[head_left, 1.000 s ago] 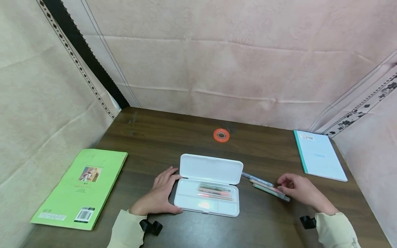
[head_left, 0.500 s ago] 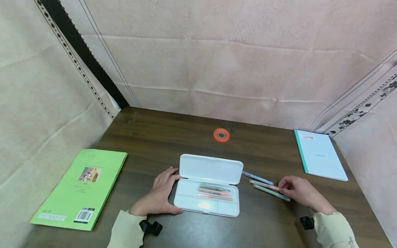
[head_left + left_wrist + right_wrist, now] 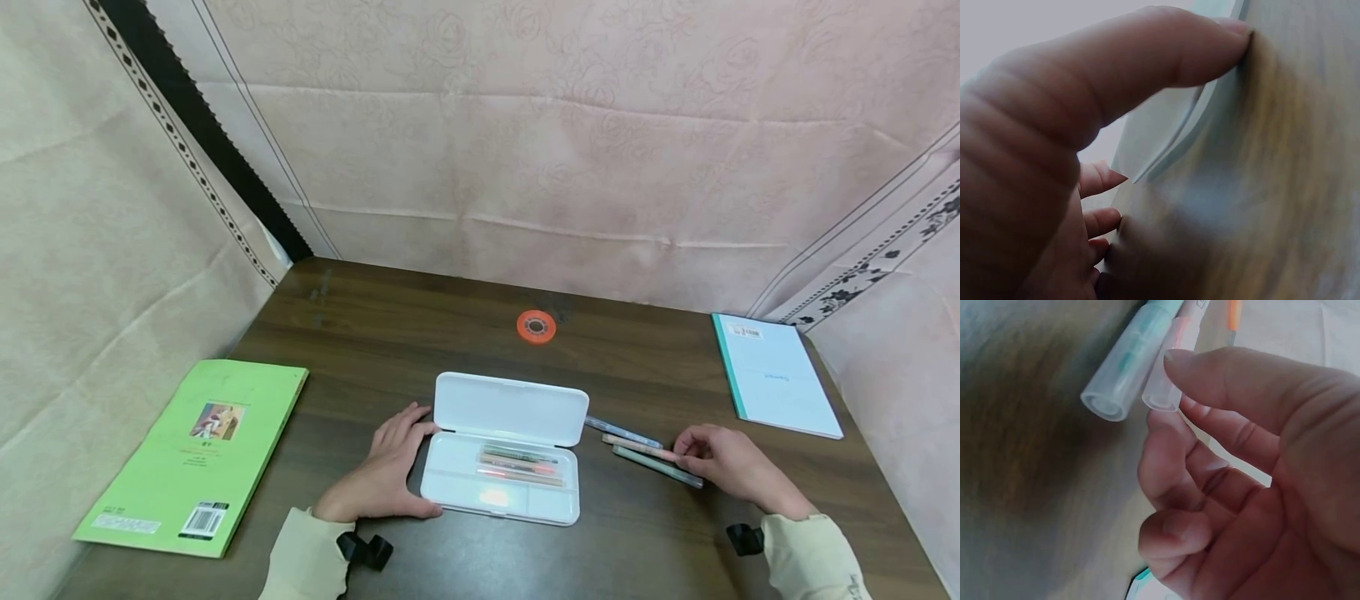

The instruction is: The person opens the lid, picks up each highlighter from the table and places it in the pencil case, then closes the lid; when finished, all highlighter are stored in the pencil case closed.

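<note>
A white plastic pencil case [image 3: 450,477] lies open on the table, its lid tilted back. Several slim pens [image 3: 521,465] show in its tray. My left hand [image 3: 384,468] rests against its left end, thumb on the front edge, fingers stretched toward the hinge side. My right hand [image 3: 727,465] pinches the clear-capped end of a pink marker pen [image 3: 1161,384] between thumb and forefinger, other fingers curled beneath. Beside it lies a green marker pen [image 3: 1121,378] with a frosted cap. On the far side is a blue pen [image 3: 624,432], its left end at the case.
A green book [image 3: 247,467] lies at the left and a pale blue notebook [image 3: 780,383] at the right. Behind the case sits an orange ring-shaped roll [image 3: 536,327]. Cloth curtains [image 3: 525,167] hang along the table's back and sides.
My right hand has shifted slightly and now grips the pink pen's near end; the pink and green pens lie a little farther apart. My left hand and the case stay put.
</note>
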A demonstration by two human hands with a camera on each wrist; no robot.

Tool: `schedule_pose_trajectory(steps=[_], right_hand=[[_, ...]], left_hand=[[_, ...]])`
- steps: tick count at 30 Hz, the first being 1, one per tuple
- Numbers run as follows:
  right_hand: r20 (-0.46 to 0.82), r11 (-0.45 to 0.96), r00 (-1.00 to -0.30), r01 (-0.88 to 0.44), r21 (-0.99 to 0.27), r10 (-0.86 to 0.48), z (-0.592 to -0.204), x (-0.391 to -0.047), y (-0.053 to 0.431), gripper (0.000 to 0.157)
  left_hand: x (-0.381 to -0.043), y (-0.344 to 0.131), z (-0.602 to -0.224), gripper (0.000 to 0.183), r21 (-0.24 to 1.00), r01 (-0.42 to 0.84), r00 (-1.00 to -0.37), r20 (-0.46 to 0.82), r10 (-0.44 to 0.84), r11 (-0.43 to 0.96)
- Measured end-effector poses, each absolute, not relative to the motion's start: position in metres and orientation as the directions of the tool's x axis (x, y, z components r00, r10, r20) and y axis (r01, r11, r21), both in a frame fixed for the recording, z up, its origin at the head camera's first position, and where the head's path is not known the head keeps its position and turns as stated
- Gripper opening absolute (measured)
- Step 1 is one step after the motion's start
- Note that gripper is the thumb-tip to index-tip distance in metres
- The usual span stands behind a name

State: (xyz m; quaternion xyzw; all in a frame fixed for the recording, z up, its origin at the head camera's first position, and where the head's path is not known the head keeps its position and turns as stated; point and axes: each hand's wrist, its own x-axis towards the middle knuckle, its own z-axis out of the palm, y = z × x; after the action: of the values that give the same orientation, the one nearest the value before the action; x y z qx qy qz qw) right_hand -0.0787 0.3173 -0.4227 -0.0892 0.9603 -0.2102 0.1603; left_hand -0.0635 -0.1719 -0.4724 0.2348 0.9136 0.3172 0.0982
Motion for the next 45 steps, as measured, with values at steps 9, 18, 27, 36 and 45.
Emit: schedule_pose_trajectory(steps=[9, 18, 27, 36, 45], right_hand=[[-0.156, 0.878, -0.941, -0.208, -0.432, -0.3, -0.403, -0.074, 0.314, 0.008], [-0.001, 0.849, -0.94, -0.308, -0.429, -0.342, -0.367, -0.073, 0.297, 0.008], [0.101, 0.819, -0.919, -0.386, -0.425, -0.381, -0.346, -0.07, 0.263, 0.013], [0.104, 0.77, -0.883, -0.452, -0.449, -0.458, -0.358, -0.07, 0.223, 0.016], [0.014, 0.751, -0.836, -0.499, -0.433, -0.548, -0.387, -0.068, 0.184, 0.01]], left_hand=[[-0.064, -0.172, -0.471, 0.098, 0.634, 0.36, -0.87, -0.038, 0.492, 0.685], [-0.064, -0.172, -0.471, 0.098, 0.628, 0.37, -0.868, -0.028, 0.496, 0.684], [-0.064, -0.171, -0.469, 0.098, 0.636, 0.366, -0.866, -0.034, 0.499, 0.679], [-0.063, -0.171, -0.467, 0.098, 0.636, 0.366, -0.866, -0.035, 0.499, 0.679], [-0.062, -0.171, -0.468, 0.098, 0.629, 0.371, -0.867, -0.03, 0.498, 0.683]])
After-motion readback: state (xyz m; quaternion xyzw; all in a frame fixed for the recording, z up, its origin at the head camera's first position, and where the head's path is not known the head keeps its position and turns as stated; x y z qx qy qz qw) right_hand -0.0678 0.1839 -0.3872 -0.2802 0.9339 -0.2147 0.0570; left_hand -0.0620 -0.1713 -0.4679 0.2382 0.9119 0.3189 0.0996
